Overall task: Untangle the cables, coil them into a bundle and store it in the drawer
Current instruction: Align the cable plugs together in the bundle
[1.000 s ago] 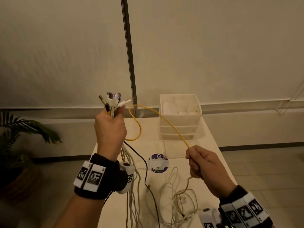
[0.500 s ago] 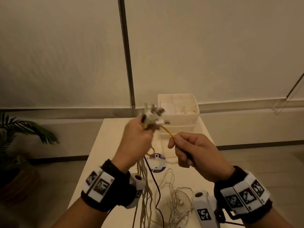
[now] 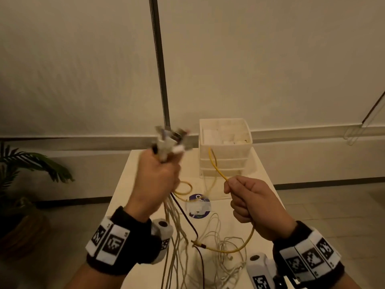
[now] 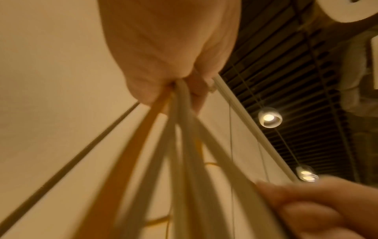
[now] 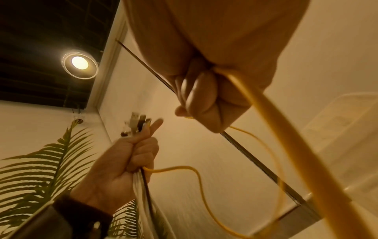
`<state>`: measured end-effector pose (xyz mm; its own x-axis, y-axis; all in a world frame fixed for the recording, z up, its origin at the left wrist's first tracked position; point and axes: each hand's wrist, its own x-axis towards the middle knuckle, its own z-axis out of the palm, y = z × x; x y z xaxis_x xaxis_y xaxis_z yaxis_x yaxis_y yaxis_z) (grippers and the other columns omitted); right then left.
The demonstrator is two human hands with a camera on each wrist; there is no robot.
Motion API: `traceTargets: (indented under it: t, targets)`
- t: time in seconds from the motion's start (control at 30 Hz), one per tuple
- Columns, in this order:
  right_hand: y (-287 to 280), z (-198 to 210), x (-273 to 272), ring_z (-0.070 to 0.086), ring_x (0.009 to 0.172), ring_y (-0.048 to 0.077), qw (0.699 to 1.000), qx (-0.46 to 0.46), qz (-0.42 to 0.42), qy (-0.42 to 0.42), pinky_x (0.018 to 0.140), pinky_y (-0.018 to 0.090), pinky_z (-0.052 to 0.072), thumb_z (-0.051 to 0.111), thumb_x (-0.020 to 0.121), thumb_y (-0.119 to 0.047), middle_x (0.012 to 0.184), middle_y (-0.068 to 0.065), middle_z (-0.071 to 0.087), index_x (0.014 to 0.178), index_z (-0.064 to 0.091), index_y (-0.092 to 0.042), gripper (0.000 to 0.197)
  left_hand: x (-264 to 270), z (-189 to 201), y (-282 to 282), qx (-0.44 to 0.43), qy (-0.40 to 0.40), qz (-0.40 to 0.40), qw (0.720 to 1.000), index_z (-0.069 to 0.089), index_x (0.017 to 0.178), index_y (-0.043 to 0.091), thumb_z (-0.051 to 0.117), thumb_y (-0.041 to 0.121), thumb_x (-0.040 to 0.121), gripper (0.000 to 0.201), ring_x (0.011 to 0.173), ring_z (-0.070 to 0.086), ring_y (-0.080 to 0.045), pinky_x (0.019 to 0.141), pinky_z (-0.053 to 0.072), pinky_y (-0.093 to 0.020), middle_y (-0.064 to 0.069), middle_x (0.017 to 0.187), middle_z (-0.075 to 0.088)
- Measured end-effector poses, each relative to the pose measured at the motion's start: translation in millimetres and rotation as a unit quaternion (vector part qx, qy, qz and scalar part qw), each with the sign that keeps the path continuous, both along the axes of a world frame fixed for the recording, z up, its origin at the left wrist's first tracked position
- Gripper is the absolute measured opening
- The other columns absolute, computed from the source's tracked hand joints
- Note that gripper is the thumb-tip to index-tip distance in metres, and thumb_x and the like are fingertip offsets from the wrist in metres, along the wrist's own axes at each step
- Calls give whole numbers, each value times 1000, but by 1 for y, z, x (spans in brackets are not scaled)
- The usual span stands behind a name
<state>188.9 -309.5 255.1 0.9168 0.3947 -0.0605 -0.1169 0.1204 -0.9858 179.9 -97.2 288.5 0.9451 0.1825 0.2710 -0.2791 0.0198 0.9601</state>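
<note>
Left hand fisted round cables with plugs upward; right hand fingers closed on yellow cable, above table, near drawers.

Dim warm light from ceiling lamps; motion blur throughout.

Not much room low down: the near middle of the worktop is covered by a loose tangle of cables, with more strands hanging from the left hand straight into it. A yellow cable loops across the gap between that fist and the right hand. The drawer unit blocks the far right. The far left strip of worktop looks bare, and so does the air above both fists.
</note>
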Motion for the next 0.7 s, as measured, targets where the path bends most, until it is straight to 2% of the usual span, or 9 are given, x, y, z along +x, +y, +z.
traceTargets:
  t: [0.1, 0.17, 0.23, 0.3, 0.37, 0.43, 0.57, 0.63, 0.7]
  targets:
    - [8, 14, -1, 15, 45, 13, 1000, -10, 14, -3, 47, 28, 9, 40, 101, -15, 54, 2, 25, 80, 58, -4, 30, -8, -10, -26, 241, -21, -89, 966, 70, 81, 15, 63, 5, 91, 16, 48, 44, -1, 50, 35, -23, 12, 57, 57]
    - [11, 22, -1, 13, 48, 17, 1000, -13, 22, -5, 49, 31, 9, 39, 101, -15, 58, 5, 21, 87, 57, -1, 27, -6, -13, -33, 282, -50, -89, 954, 71, 84, 16, 63, 9, 90, 12, 60, 53, -4, 58, 41, -22, 9, 70, 65]
    - [10, 27, -1, 9, 49, 21, 999, -3, 37, -7, 48, 31, 8, 45, 97, -23, 57, 7, 20, 86, 58, 0, 29, -2, -15, -31, 298, -81, -57, 949, 68, 76, 20, 62, 10, 89, 17, 58, 49, -5, 56, 38, -18, 10, 65, 62]
    - [7, 27, -3, 10, 47, 20, 998, 3, 56, -6, 46, 30, 9, 48, 91, -29, 54, 7, 24, 87, 62, 1, 33, 0, -11, -27, 324, -96, -22, 941, 59, 67, 34, 61, 5, 89, 37, 52, 45, -3, 52, 32, -11, 14, 55, 55]
    - [2, 22, -6, 14, 44, 16, 998, 16, 69, -2, 44, 28, 11, 50, 93, -31, 52, 5, 29, 91, 64, 0, 34, 0, -8, -21, 301, -79, 30, 950, 54, 63, 38, 61, -1, 87, 47, 49, 47, 0, 51, 32, -11, 19, 51, 54]
    - [-6, 13, -12, 13, 43, 16, 996, 40, 77, 2, 42, 26, 12, 58, 92, -36, 51, 5, 30, 89, 65, -1, 35, 8, -7, -7, 216, -35, 86, 972, 60, 63, 28, 59, 1, 89, 38, 46, 43, -3, 52, 36, -26, 17, 46, 52]
    - [-17, -9, -24, 14, 43, 16, 997, 37, 71, 13, 42, 25, 16, 60, 80, -42, 52, 5, 30, 83, 64, -3, 40, 21, -2, 24, 119, -21, 152, 981, 64, 64, 28, 61, 27, 92, 28, 43, 29, -18, 50, 29, -36, 11, 40, 41]
    - [-17, -16, -27, 16, 42, 13, 998, 39, 55, 14, 41, 24, 16, 61, 82, -40, 51, 4, 30, 80, 63, -4, 36, 21, 0, 25, 91, -22, 163, 982, 64, 64, 32, 63, 40, 90, 28, 46, 26, -20, 52, 30, -38, 10, 42, 36]
    - [-14, -16, -28, 15, 41, 11, 998, 49, 32, 26, 41, 22, 14, 60, 88, -34, 49, 2, 29, 76, 63, -8, 29, 15, 0, 19, 98, -10, 166, 981, 62, 63, 32, 63, 38, 93, 30, 47, 30, -19, 51, 33, -35, 10, 48, 37]
